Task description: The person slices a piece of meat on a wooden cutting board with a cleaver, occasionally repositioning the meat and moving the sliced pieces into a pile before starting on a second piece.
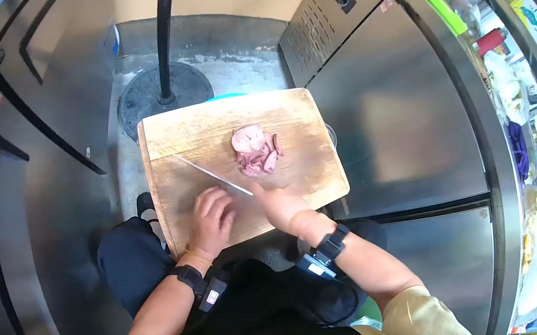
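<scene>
A wooden cutting board [176, 126] lies in front of me, slightly tilted in view. On its right half sits a small pile of sliced pinkish meat [253, 150], with a larger round piece at the top and thin slices below. My right hand [281, 208] is closed around the handle of a knife [213, 174], whose thin blade points up and left across the board. Over the board's lower edge, my left hand [212, 218] is left of the knife, fingers bent and a little apart, slightly blurred; nothing shows in it.
Steel cabinet doors [61, 202] rise on the left, and a steel fridge unit [392, 97] stands on the right. Behind the board is a black pole on a round base [160, 93]. Shelves with packages and bags [536, 215] line the far right.
</scene>
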Available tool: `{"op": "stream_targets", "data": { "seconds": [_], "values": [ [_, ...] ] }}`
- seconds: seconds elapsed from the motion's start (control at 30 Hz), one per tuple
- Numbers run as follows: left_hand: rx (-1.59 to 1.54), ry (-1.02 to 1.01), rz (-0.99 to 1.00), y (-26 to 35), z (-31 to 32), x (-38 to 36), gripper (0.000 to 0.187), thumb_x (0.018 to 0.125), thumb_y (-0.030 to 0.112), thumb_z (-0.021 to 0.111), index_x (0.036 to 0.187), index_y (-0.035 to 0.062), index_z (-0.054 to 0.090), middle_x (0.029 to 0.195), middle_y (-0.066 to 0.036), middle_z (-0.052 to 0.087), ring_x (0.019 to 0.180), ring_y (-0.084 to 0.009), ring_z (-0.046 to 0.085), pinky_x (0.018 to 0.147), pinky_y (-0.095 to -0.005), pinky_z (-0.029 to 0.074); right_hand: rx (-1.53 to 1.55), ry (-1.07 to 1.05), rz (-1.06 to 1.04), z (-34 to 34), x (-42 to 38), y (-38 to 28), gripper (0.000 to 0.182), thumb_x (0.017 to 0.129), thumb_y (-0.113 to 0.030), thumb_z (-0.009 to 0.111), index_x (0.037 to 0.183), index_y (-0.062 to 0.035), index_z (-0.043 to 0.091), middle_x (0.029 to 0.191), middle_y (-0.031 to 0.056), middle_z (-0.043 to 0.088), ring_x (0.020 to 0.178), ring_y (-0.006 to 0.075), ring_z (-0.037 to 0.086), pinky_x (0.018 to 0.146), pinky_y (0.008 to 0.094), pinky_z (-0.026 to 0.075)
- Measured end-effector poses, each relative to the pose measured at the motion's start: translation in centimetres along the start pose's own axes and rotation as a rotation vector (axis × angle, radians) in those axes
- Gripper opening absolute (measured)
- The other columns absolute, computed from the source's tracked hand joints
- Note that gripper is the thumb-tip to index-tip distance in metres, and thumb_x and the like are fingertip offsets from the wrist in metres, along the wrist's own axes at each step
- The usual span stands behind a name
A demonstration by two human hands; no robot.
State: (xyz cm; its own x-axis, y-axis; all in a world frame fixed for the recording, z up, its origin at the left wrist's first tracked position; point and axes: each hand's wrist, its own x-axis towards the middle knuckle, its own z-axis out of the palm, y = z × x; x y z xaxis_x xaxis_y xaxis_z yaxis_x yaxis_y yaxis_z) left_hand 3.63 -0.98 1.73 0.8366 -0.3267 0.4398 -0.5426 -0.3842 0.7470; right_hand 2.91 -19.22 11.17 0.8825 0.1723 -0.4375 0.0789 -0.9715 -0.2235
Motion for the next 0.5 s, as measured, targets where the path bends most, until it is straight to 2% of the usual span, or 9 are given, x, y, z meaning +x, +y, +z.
{"op": "stream_targets", "data": {
  "seconds": [0.07,0.1,0.13,0.17,0.23,0.27,0.37,0.4,0.5],
  "values": [
    [-0.099,0.112,-0.12,0.5,-0.3,0.2,0.03,0.075,0.0,0.066,0.104,0.0027,0.059,0.116,-0.015,0.053,0.113,-0.0352,0.051,0.098,-0.0418,0.042,0.058,0.072,0.007,-1.0,-2.0,0.4,0.03,0.091,-0.01,0.046,0.12,-0.0089,0.043,0.093,0.0233,0.067,0.087,0.0429,0.064,0.075,0.0505,0.051],
    [-0.054,0.208,-0.164,0.5,-0.8,1.0,0.029,0.078,0.001,0.063,0.107,0.0023,0.057,0.116,-0.016,0.053,0.114,-0.0352,0.05,0.099,-0.0402,0.04,0.095,0.105,0.015,-1.3,-2.9,0.6,0.027,0.093,-0.014,0.047,0.12,-0.0095,0.043,0.093,0.0232,0.067,0.088,0.0422,0.064,0.076,0.0505,0.051],
    [-0.059,0.222,-0.188,0.2,-1.3,2.0,0.03,0.081,0.003,0.062,0.11,0.0028,0.056,0.119,-0.015,0.053,0.115,-0.0337,0.051,0.1,-0.0392,0.04,0.179,0.147,0.021,-1.0,-3.3,1.3,0.036,0.092,-0.012,0.051,0.127,-0.01,0.041,0.093,0.0247,0.066,0.088,0.0443,0.062,0.074,0.05,0.05],
    [-0.064,0.237,-0.211,0.0,-1.8,3.0,0.031,0.083,0.005,0.062,0.113,0.0033,0.055,0.121,-0.015,0.053,0.116,-0.0322,0.051,0.101,-0.0383,0.039,0.305,0.189,-0.036,-0.7,-3.6,1.9,0.04,0.092,-0.01,0.053,0.129,-0.0086,0.04,0.087,0.0206,0.065,0.077,0.0362,0.061,0.067,0.0447,0.05],
    [-0.631,0.103,-0.524,-1.0,-1.8,4.9,0.032,0.089,0.012,0.058,0.12,0.0062,0.053,0.125,-0.012,0.053,0.116,-0.0256,0.052,0.1,-0.0374,0.042,0.555,0.279,-0.157,-0.9,-4.3,2.4,0.046,0.092,-0.005,0.057,0.134,-0.0057,0.037,0.077,0.0126,0.064,0.054,0.02,0.06,0.051,0.034,0.049],
    [-0.915,0.023,-0.672,-1.1,-1.8,5.7,0.032,0.093,0.016,0.057,0.124,0.0076,0.052,0.127,-0.011,0.053,0.116,-0.0223,0.053,0.1,-0.0369,0.043,0.793,0.214,-0.073,-1.5,-5.1,1.7,0.047,0.092,-0.003,0.059,0.134,-0.0036,0.037,0.077,0.0054,0.057,0.048,0.009,0.049,0.045,0.0239,0.043],
    [-1.553,-0.369,-0.851,0.7,-3.2,7.8,0.037,0.098,0.028,0.05,0.131,0.0112,0.048,0.127,-0.008,0.057,0.115,-0.0193,0.055,0.1,-0.0366,0.043,1.241,0.057,-0.024,-1.4,-6.1,1.8,0.045,0.093,-0.003,0.057,0.133,-0.0035,0.038,0.08,0.0041,0.055,0.047,0.0089,0.047,0.044,0.0242,0.042],
    [-1.648,-0.374,-0.843,1.8,-3.2,8.1,0.039,0.1,0.034,0.047,0.131,0.01,0.048,0.122,-0.008,0.06,0.116,-0.02,0.056,0.101,-0.0368,0.043,1.301,0.057,-0.075,-1.4,-6.4,1.8,0.042,0.093,-0.003,0.057,0.131,-0.0036,0.039,0.08,0.0038,0.056,0.046,0.0083,0.047,0.043,0.0236,0.042],
    [-1.647,-0.359,-0.833,3.7,-3.1,8.7,0.035,0.101,0.029,0.048,0.131,0.0107,0.049,0.125,-0.005,0.059,0.117,-0.0153,0.054,0.098,-0.0343,0.045,1.484,0.044,-0.091,-1.5,-7.0,2.4,0.039,0.092,-0.003,0.058,0.127,-0.0042,0.041,0.081,0.0044,0.056,0.046,0.0087,0.048,0.043,0.0239,0.043]
  ]
}}
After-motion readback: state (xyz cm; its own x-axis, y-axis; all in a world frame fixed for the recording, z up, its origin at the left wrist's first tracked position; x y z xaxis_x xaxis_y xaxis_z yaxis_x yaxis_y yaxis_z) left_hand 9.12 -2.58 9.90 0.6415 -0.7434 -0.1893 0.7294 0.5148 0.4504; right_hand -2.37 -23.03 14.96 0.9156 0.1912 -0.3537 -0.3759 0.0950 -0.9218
